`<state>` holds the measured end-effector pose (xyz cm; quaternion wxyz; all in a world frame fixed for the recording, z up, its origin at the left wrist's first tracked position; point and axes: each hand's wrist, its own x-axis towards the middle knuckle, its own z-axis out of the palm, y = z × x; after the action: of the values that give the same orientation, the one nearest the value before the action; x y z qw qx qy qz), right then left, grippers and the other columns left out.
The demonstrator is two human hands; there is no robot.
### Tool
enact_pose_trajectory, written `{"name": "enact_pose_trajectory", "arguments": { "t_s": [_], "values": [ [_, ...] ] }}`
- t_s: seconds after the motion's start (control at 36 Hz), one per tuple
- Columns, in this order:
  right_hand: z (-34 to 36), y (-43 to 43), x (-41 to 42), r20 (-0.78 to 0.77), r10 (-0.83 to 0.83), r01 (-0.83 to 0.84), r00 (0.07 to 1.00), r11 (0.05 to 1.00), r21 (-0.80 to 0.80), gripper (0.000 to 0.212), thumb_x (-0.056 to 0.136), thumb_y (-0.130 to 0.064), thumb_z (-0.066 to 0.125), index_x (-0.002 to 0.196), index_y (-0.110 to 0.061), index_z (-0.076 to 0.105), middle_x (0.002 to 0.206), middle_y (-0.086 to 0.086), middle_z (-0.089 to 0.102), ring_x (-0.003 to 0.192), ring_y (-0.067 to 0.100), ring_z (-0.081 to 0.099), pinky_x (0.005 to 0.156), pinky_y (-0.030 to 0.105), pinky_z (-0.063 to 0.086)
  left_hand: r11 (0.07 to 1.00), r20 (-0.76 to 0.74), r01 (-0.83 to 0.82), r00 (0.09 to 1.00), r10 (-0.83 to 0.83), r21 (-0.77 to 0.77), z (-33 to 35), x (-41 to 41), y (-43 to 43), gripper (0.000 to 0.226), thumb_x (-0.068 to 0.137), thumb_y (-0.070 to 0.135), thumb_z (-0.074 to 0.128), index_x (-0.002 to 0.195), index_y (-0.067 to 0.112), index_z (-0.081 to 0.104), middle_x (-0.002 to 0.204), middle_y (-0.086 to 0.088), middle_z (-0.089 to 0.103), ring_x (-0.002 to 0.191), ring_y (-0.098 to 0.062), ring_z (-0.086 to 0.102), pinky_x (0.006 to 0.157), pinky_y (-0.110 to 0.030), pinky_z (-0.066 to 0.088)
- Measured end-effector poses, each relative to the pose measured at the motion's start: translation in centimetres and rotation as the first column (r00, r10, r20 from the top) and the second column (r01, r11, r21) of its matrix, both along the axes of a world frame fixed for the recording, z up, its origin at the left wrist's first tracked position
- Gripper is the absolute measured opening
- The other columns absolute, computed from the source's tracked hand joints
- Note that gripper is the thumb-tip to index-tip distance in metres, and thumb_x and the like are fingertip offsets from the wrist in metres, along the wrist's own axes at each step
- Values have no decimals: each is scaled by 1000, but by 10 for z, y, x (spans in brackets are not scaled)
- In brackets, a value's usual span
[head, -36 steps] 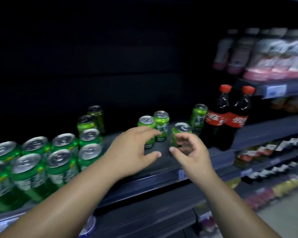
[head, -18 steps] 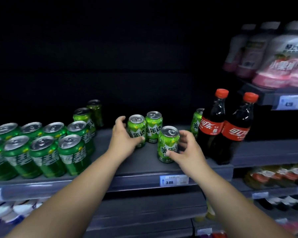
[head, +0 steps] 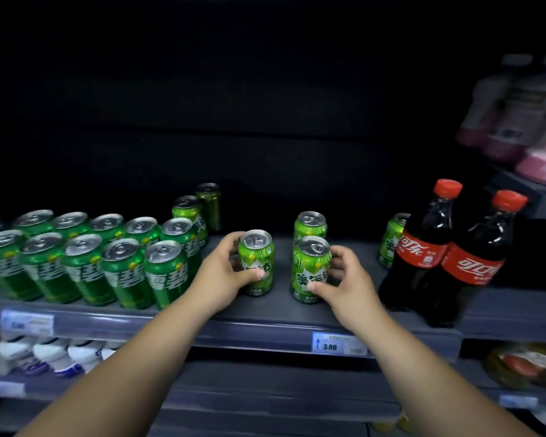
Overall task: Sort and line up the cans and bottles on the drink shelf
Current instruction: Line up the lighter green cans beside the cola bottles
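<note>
We wrap our left hand around one upright light-green aluminium can and our right hand around a second light-green aluminium can — both stand mid-shelf on the dark grey metal shelf. A third light-green can stands just behind the right one — dark-green cans crowd the left, two red-capped cola bottles the right.

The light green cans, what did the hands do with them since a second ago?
The left hand took hold of one can and slid it forward and left, away from its neighbour. The right hand closed around the front can. The dark green cans and cola bottles stayed in place.
</note>
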<state>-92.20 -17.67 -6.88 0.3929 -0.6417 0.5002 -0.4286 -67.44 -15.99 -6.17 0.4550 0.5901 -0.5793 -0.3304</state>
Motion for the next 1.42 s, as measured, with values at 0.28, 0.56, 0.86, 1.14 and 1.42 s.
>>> {"name": "enact_pose_trajectory", "arguments": {
  "t_s": [0.28, 0.56, 0.86, 1.14, 1.42],
  "values": [
    [-5, -1, 24, -11, 111, -111, 994, 994, -14, 69, 70, -9, 90, 111, -49, 50, 117, -14, 65, 108, 1, 64, 91, 23, 53, 1000, 24, 10, 1000, -10, -3, -2, 8, 25, 70, 71, 15, 88, 125, 40, 51, 123, 9, 66, 109, -7, 67, 98, -39, 54],
    [-6, -10, 32, 1, 120, -120, 993, 993, -8, 75, 75, -7, 86, 135, -30, 48, 122, -12, 62, 116, 8, 62, 102, 35, 52, 999, 142, -53, 988, 52, -1, 8, 3, 7, 69, 71, 19, 88, 122, 41, 48, 115, 18, 66, 108, -5, 64, 97, -41, 54],
    [2, -25, 29, -56, 92, -95, 994, 995, -44, 81, 68, -27, 92, 134, -36, 45, 130, -8, 57, 119, 8, 57, 104, 42, 51, 994, 252, -107, 962, 106, -10, 35, 11, 1, 99, 70, 24, 89, 150, 27, 31, 146, -3, 48, 130, -20, 51, 107, -45, 47],
    [82, -26, 66, -162, 90, -142, 983, 928, -344, 58, 75, -32, 86, 122, -40, 54, 120, -13, 58, 113, 1, 56, 98, 29, 49, 975, 477, -117, 857, 196, -190, 119, 61, 6, 43, 77, 23, 84, 114, 29, 63, 111, 9, 66, 101, -9, 65, 91, -31, 54],
    [103, -83, 139, -336, 161, -225, 928, 960, -163, 55, 76, -32, 85, 124, -27, 58, 115, -5, 60, 105, 10, 59, 91, 31, 53, 946, 738, -251, 674, 18, 205, 117, 129, -72, 82, 63, 58, 84, 131, 20, 59, 120, -3, 68, 103, -21, 65, 90, -35, 55]
  ]
}}
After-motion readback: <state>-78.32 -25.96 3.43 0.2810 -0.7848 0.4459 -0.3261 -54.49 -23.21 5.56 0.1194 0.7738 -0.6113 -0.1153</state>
